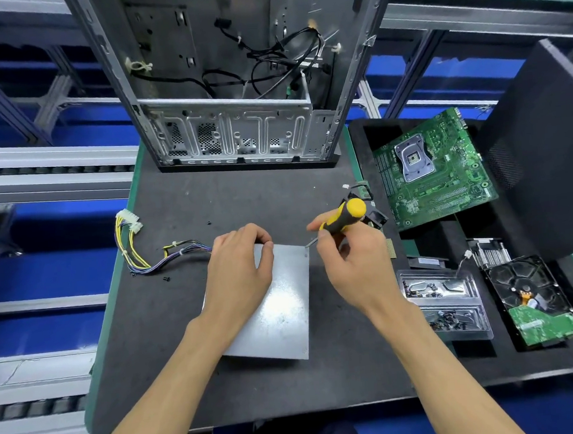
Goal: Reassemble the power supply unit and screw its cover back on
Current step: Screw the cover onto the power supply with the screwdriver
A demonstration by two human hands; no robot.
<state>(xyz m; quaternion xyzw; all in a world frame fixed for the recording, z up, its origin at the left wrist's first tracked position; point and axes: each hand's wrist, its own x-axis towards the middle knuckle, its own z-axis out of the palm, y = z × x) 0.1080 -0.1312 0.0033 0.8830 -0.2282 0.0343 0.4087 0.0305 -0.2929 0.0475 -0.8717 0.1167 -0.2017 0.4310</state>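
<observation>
- PSU (277, 302) flat on dark tabletop (174, 377), front-centre, bare metal cover (283, 285) up. Prob. rigid sheet-steel box w/ some heft; smooth top likely slippery, so best held by edges/corners, not the flat.
- Left hand (239, 262) resting on far-left corner of cover, fingers curled over the far edge, steadying it.
- Right hand (349, 263) wrapped round yellow/black screwdriver (341, 218), tip at far-right corner of cover, approx. on the screw hole. Screw itself too small to confirm.
- PSU sides + near-left corner hidden by forearms; can't tell how many screws are in.
- Cable loom (145, 257) runs left from PSU: soft, floppy, prone to snagging.
- Small dark screws (166, 278) loose near loom, easy to lose.
- Clear parts tray (443, 302) right; contents blurry.
- Far: open PC chassis (235, 84), top cut off.
</observation>
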